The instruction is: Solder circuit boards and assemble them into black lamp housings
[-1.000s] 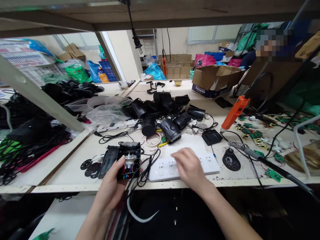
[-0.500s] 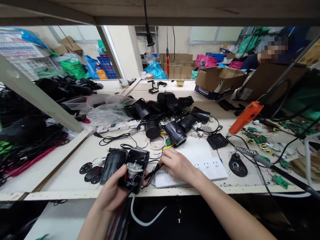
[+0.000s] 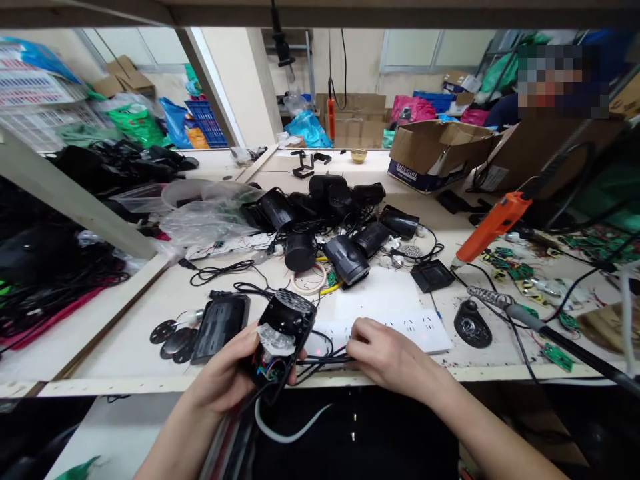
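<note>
Newly tilted black housing [image 3: 291, 324] with round grille [image 3: 295, 301], coloured wires [image 3: 271, 369]

Left hand [image 3: 227, 372] at 7 o'clock, curled in grip, left forearm [image 3: 177, 430] aimed toward 1; right hand [image 3: 387, 355] at 5, fingers [image 3: 357, 345] bunched, right forearm [image 3: 480, 417] toward 10.

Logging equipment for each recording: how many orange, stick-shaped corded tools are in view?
2: one orange, stick-shaped corded tool slants at the right; a second hangs upright farther back, before brown cardboard boxes. Others may be hidden.
</note>
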Tool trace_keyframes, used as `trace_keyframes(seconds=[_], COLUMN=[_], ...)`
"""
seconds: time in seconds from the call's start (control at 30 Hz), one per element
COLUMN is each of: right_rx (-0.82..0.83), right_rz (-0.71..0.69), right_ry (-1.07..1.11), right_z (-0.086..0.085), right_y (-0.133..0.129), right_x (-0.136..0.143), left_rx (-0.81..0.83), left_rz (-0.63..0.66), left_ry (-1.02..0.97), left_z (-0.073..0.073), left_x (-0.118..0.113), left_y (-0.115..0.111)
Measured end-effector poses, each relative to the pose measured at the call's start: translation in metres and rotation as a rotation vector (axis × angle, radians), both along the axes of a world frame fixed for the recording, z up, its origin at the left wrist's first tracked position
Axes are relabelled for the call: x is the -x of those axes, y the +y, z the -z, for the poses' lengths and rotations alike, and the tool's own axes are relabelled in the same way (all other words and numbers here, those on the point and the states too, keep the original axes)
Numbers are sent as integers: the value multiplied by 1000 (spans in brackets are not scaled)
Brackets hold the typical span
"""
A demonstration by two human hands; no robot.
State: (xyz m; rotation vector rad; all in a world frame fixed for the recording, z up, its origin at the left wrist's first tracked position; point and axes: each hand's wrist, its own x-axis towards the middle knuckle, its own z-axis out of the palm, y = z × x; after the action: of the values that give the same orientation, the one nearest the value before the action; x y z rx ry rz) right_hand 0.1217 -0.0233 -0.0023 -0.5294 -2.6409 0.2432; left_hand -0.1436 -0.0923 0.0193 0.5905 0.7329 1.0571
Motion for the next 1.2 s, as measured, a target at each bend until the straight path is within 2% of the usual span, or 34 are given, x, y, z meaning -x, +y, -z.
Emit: trace_keyframes(seconds=[0.13, 0.27, 0.37, 0.47, 0.53, 0.6, 0.67, 0.73, 0.83, 0.9, 0.97, 1.07, 1.13, 1.2], right_rx=[-74, 40, 332, 814, 1086, 1269, 1343, 1261, 1041, 896, 675, 312, 198, 161], right_rz=[30, 80, 206, 407, 443, 432, 453, 448, 419, 462, 540, 599, 606, 606], right_ry=[31, 157, 342, 626, 752, 701, 545, 495, 637, 720, 720, 611, 538, 487], right_z=[8, 12, 12, 12, 13, 14, 15, 18, 20, 19, 16, 11, 11, 15], right_y=[8, 18, 27, 37, 41, 40, 36, 31, 31, 36, 44, 55, 61, 65], right_x=[-1, -2, -7, -13, -12, -5, 7, 20, 26, 16, -2, -31, -46, -55], left_rx=[7, -2, 47, 94, 101, 113, 141, 175, 223, 241, 244, 252, 287, 318], left_rz=[24, -33, -143, -287, -356, -401, -424, -419, -404, -417, -439, -433, -403, -372], left_ry=[-2, 39, 99, 149, 163, 158, 143, 129, 100, 95, 106, 119, 118, 121], left_z=[-2, -6, -17, -37, -52, -64, -73, -78, -82, -83, -80, -68, -54, -38], left_x=[-4, -10, -19, -32, -43, -55, -67, -77, -84, -85, -85, -92, -102, -113], left_y=[13, 25, 39, 56, 68, 78, 85, 89, 89, 87, 85, 83, 82, 81])
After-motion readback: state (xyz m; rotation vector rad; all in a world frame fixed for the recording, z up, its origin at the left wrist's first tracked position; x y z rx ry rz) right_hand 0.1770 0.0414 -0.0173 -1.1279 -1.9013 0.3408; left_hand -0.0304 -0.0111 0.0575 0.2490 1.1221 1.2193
